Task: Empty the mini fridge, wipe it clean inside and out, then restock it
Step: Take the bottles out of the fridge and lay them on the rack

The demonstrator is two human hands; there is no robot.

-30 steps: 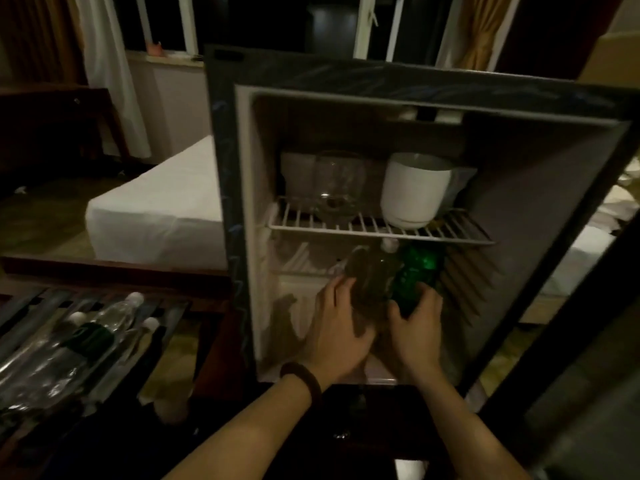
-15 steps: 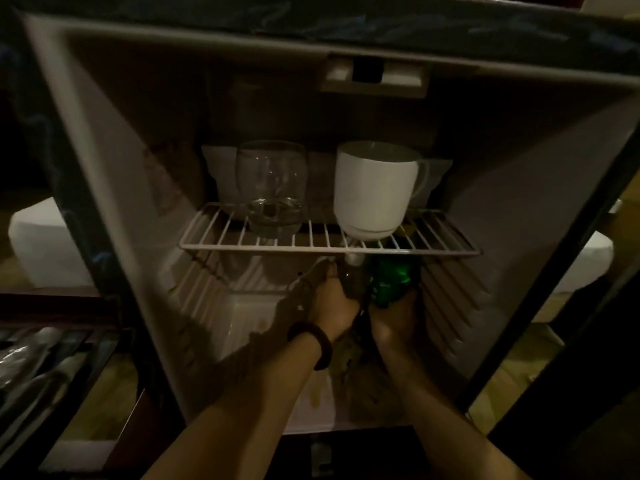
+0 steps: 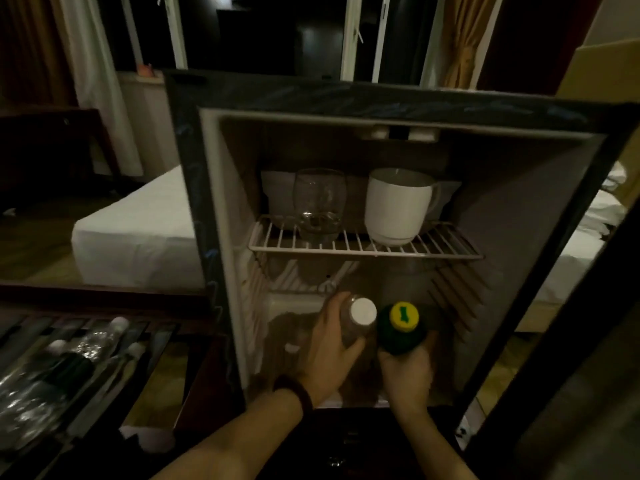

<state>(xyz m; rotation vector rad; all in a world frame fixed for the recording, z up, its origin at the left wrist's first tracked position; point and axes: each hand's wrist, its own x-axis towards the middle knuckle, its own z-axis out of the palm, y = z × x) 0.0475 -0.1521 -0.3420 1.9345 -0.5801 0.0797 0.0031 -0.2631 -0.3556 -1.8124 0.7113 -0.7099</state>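
White wire makes up the shelf (image 3: 363,249) across the open mini fridge (image 3: 346,109), and on it we see a clear glass (image 3: 319,202) near the left edge and a white mug (image 3: 396,206) beside it. Below, at the front of the fridge floor, our left hand (image 3: 329,348) curls round a clear bottle (image 3: 360,323) (white cap), while our right hand (image 3: 408,372) grips a green bottle (image 3: 401,330) with a yellow cap, the two bottles just beside each other.

Inside the mini fridge (image 3: 540,216), a glass (image 3: 319,204) sits at nine o'clock of a mug (image 3: 396,206) on the shelf (image 3: 450,247); two bottles (image 3: 360,323) stand below.
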